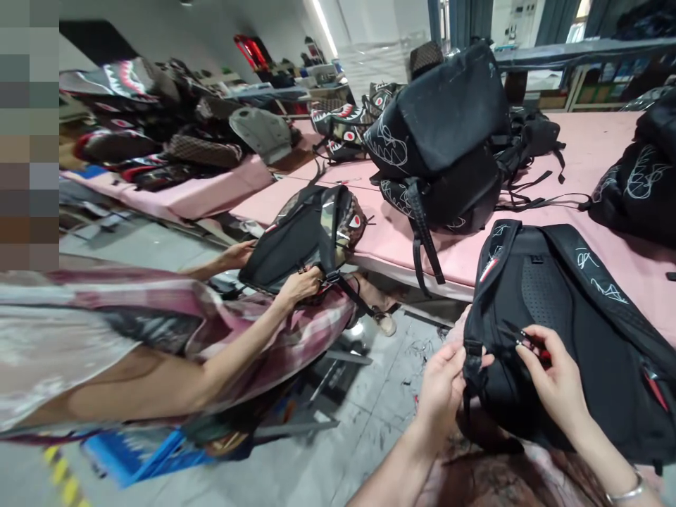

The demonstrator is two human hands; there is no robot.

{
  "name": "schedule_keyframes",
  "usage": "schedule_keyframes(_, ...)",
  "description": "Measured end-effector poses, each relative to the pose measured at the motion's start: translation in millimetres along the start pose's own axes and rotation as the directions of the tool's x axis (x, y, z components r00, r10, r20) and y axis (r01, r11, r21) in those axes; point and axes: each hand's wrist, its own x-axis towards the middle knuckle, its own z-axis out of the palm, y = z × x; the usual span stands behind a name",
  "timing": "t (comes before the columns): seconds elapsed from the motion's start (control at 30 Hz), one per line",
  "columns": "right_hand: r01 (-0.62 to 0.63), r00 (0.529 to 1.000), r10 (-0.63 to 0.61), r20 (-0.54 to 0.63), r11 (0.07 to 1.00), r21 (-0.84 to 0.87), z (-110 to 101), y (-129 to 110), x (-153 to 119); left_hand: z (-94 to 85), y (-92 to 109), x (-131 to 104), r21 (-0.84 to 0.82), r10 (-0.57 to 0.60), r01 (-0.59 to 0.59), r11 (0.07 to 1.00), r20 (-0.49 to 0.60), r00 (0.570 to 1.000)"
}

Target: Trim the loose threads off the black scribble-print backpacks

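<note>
A black backpack (549, 331) with white scribble prints on its shoulder straps lies back panel up at the right, over the table's edge and the lap. At its left side my left hand (443, 377) pinches the strap by a black buckle (474, 346). My right hand (552, 370) is closed around small black thread snips (520, 332) with some red on them. The blades point left toward the buckle, a short way above the black fabric, and do not touch my left hand.
A co-worker's hands (301, 285) hold a camouflage backpack (338, 225) to the left. Stacked black backpacks (443, 120) stand on the pink table (454, 260). More bags (137, 141) are piled at the far left; another black bag (644, 169) lies at the right. A blue crate (142, 454) sits below.
</note>
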Motion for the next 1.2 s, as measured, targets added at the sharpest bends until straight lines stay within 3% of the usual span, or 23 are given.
schedule_keyframes(0.1,0.216,0.974,-0.223,-0.045,0.970,-0.114,7.6,5.1,-7.3,0.7,5.6,3.3,-0.116,-0.008,0.012,0.993,0.036,0.999)
schedule_keyframes(0.2,0.384,0.920,-0.392,-0.001,0.901,-0.199,12.7,5.9,-9.7,0.2,4.1,5.8,-0.154,-0.004,0.014,0.988,0.062,0.998)
schedule_keyframes(0.5,0.524,0.841,-0.539,0.040,0.795,-0.304,9.9,5.4,-4.2,4.5,-1.7,-0.3,-0.115,-0.006,0.017,0.993,0.097,0.995)
schedule_keyframes(0.87,0.465,0.884,-0.461,0.075,0.853,-0.236,10.6,4.2,-7.6,7.5,-2.8,-0.9,-0.071,-0.012,0.020,0.997,0.117,0.993)
schedule_keyframes(1.2,0.492,0.866,-0.493,0.081,0.816,-0.304,12.5,-4.5,-4.2,12.4,-3.6,-2.5,-0.055,-0.028,0.034,0.998,0.097,0.995)
